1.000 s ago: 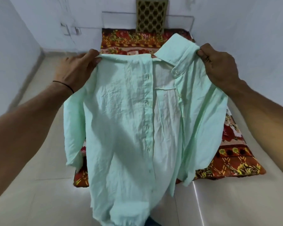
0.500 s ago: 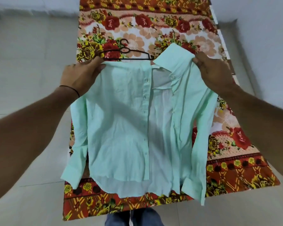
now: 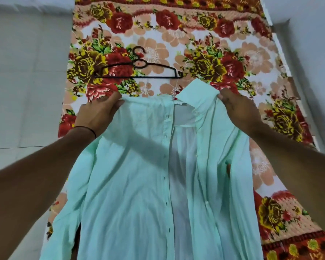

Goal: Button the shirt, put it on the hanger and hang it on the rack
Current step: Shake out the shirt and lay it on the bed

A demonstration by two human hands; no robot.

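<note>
A floral sheet [image 3: 233, 44] covers the bed, with pale floor either side. Nearest, the mint shirt [image 3: 135, 175] drapes toward the sheet's near edge, front open and unbuttoned. The left hand [image 3: 98, 115] and right hand [image 3: 238, 109] each pinch a shoulder beside the collar. Beyond them the hanger [image 3: 139, 77] lies mid-sheet. The risk is that this limp cloth, laid slack, could fold under or skew, so buttons meet the wrong holes.
</note>
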